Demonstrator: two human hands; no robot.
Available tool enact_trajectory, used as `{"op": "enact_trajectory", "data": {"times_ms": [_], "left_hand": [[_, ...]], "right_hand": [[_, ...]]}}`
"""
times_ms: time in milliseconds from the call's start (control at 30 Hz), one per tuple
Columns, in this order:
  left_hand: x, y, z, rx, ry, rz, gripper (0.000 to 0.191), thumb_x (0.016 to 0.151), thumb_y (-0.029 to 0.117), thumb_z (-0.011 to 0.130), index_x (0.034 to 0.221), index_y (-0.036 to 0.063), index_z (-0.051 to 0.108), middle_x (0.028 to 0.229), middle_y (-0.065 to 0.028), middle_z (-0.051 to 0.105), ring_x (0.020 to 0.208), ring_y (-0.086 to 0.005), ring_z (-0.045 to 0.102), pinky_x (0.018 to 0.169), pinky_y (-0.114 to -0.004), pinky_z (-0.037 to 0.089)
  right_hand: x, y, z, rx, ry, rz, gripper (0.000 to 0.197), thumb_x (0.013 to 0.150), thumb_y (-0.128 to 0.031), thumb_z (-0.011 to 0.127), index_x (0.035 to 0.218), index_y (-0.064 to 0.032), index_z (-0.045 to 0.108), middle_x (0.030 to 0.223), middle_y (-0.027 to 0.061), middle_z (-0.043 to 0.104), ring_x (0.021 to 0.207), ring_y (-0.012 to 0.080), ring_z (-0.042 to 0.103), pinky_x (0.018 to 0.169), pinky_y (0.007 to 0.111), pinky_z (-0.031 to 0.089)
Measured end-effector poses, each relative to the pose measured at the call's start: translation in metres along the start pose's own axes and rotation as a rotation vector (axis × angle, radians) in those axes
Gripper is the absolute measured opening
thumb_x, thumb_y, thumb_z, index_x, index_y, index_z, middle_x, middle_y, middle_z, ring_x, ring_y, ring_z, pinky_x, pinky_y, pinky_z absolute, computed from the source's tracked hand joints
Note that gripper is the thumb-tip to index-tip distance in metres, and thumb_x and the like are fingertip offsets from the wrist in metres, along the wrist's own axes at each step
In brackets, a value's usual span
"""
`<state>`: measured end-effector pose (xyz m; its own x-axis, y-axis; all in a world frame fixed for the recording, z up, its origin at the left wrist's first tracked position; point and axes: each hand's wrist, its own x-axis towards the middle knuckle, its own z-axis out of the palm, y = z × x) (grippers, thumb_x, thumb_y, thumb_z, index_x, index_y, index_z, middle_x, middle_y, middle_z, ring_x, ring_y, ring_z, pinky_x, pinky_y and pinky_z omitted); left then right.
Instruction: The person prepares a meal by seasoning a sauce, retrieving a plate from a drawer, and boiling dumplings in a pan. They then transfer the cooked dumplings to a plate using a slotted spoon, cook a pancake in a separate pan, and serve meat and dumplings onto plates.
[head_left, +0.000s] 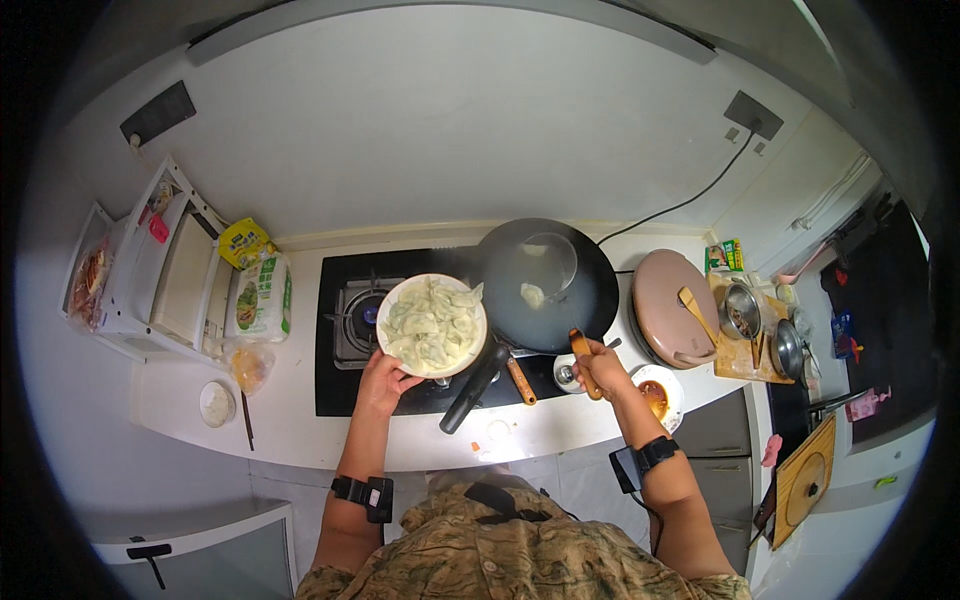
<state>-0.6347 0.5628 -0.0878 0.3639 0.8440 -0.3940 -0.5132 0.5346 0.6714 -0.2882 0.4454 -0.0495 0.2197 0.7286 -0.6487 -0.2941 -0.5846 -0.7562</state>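
My left hand (384, 381) grips the near rim of a white plate (381, 330) heaped with boiled dumplings (433, 324), held over the left part of the gas stove. A dark wok (499, 322) with a black handle (475, 390) stands on the stove to the right, holding cloudy liquid. My right hand (600, 367) holds the wooden handle (583, 364) of a skimmer, whose round head (559, 262) lies in the wok. One dumpling (532, 295) shows beside the skimmer's head, another pale piece within its ring.
A wooden-handled utensil (521, 381) lies near the wok. To the right are a saucer of brown sauce (679, 397), a pink electric pan (671, 300) with a wooden spatula (697, 319), and metal bowls (739, 309). A small white bowl (217, 405) and chopsticks (247, 421) sit left.
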Motion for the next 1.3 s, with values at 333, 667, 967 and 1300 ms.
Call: {"op": "enact_trajectory", "data": {"times_ms": [333, 667, 967, 1300], "left_hand": [[0.004, -0.004, 0.000, -0.014, 0.021, -0.020, 0.043, 0.076, 0.005, 0.046, 0.119, 0.0047, 0.040, 0.112, -0.0127, 0.052, 0.101, -0.0263, 0.055, 0.079, -0.046, 0.048], [0.002, -0.006, -0.007, -0.041, 0.025, -0.008, 0.046, 0.073, 0.003, 0.047, 0.119, 0.0050, 0.040, 0.112, -0.0129, 0.052, 0.101, -0.0278, 0.054, 0.080, -0.048, 0.048], [-0.006, -0.004, -0.003, -0.040, 0.039, 0.003, 0.046, 0.075, 0.003, 0.046, 0.120, 0.0051, 0.039, 0.112, -0.0138, 0.052, 0.100, -0.0282, 0.054, 0.080, -0.049, 0.048], [-0.008, -0.003, -0.005, -0.022, 0.045, -0.012, 0.045, 0.075, 0.002, 0.046, 0.120, 0.0054, 0.039, 0.109, -0.0132, 0.053, 0.096, -0.0283, 0.056, 0.076, -0.048, 0.049]], "right_hand": [[-0.056, -0.008, -0.005, -0.003, -0.018, -0.001, 0.032, 0.085, -0.007, 0.045, 0.117, -0.0050, 0.042, 0.069, 0.0060, 0.051, 0.048, 0.0128, 0.047, 0.039, 0.024, 0.040], [-0.060, 0.013, 0.000, -0.131, -0.046, 0.047, 0.032, 0.084, -0.004, 0.047, 0.117, -0.0045, 0.044, 0.068, 0.0058, 0.053, 0.048, 0.0123, 0.049, 0.040, 0.023, 0.042], [-0.087, -0.012, 0.009, 0.044, -0.119, 0.043, 0.023, 0.085, -0.006, 0.047, 0.108, -0.0036, 0.046, 0.068, 0.0060, 0.052, 0.049, 0.0116, 0.049, 0.040, 0.022, 0.041], [-0.116, -0.039, 0.060, -0.396, -0.145, -0.214, 0.045, 0.084, -0.005, 0.049, 0.127, -0.0064, 0.038, 0.069, 0.0024, 0.051, 0.049, 0.0077, 0.046, 0.043, 0.020, 0.039]]}}
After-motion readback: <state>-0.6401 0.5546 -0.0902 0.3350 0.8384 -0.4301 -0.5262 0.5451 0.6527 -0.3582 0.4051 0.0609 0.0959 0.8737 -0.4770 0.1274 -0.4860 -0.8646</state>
